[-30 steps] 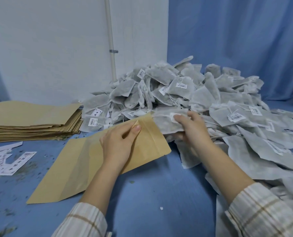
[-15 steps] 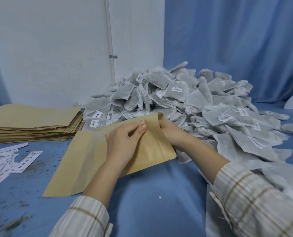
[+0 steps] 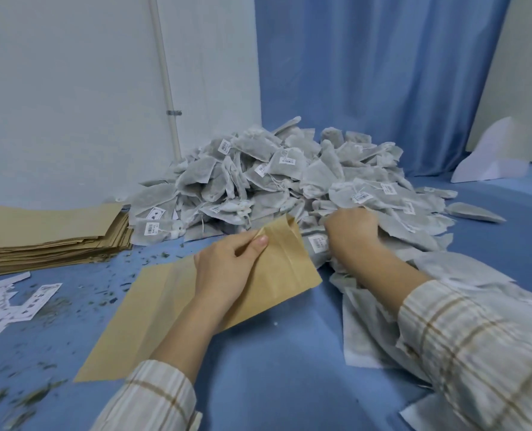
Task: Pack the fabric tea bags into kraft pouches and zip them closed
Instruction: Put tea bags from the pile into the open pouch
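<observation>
A kraft pouch lies flat on the blue table, its mouth pointing toward a big pile of grey fabric tea bags. My left hand rests on the pouch and pinches the upper lip of its mouth between thumb and fingers, holding it ajar. A labelled tea bag lies at the pouch mouth. My right hand is at the pile's near edge just right of the mouth, its fingers curled down round a tea bag; the fingertips are hidden.
A stack of flat kraft pouches sits at the left. White label strips and loose tea crumbs lie at the front left. More tea bags spread under my right forearm. A white folded sheet stands back right.
My right hand carried a tea bag from the pile to the pouch mouth, then moved back right onto the pile. My left hand has kept its hold on the pouch's lip.
</observation>
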A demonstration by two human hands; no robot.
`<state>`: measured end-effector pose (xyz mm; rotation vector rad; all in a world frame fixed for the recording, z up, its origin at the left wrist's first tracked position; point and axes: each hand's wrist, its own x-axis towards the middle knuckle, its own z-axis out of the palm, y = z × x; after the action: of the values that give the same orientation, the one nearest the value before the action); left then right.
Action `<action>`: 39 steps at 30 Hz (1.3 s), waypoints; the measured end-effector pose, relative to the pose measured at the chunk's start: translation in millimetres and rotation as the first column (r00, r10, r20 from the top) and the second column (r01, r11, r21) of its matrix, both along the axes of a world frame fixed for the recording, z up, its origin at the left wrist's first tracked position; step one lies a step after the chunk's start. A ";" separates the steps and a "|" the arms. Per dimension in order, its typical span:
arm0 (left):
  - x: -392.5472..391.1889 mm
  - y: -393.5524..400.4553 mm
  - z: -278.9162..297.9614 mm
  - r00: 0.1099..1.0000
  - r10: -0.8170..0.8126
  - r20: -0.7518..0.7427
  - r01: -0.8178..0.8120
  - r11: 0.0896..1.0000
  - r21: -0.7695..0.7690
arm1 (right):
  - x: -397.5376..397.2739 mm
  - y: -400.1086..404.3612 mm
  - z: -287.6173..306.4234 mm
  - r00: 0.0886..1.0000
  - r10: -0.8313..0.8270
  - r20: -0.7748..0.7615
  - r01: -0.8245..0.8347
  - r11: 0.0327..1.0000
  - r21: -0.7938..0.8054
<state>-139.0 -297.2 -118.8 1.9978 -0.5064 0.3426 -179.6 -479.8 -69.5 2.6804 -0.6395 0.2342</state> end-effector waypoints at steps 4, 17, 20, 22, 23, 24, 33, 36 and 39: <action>-3.9 -1.1 0.8 1.000 0.029 0.009 -0.029 0.999 -0.024 | -11.8 14.5 2.1 0.910 0.172 0.377 -0.232 0.965 0.121; -13.6 6.3 7.1 1.000 0.009 -0.006 -0.010 0.988 -0.155 | -19.4 30.3 -25.7 0.702 -0.496 0.511 -0.644 -0.136 0.752; -21.0 5.1 2.8 0.997 0.001 0.078 0.010 0.991 -0.136 | -20.7 32.1 -28.3 0.887 -0.105 0.449 -0.461 -0.193 0.866; -25.5 3.8 -1.4 0.992 -0.056 0.110 0.068 0.991 -0.112 | -23.8 29.4 -27.8 0.925 0.189 0.331 -0.335 -0.011 0.942; -27.5 2.2 -3.5 0.989 -0.081 0.124 0.093 0.991 -0.097 | -24.5 29.1 -26.7 0.921 0.274 0.279 -0.309 0.074 0.948; -28.9 0.3 -5.0 0.986 -0.090 0.137 0.102 0.991 -0.087 | -24.5 29.2 -25.6 0.909 0.326 0.261 -0.325 0.160 0.932; -30.0 -21.9 -10.3 0.991 0.061 0.123 -0.052 0.996 -0.076 | -29.2 -16.7 -16.6 0.919 0.009 0.395 -0.055 0.993 0.105; -31.9 -36.0 -10.0 0.994 0.075 0.081 -0.066 0.992 -0.105 | -26.9 -28.7 -16.3 0.958 -0.274 0.087 0.261 0.956 0.138; -32.2 -45.1 -11.8 0.994 0.060 0.090 -0.050 0.993 -0.111 | -24.7 -39.5 -16.8 0.945 -0.325 -0.038 0.320 0.895 0.310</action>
<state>-171.2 -342.3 -130.5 1.8991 -0.4815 0.4892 -204.3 -519.3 -86.3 2.8066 -1.2031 0.0650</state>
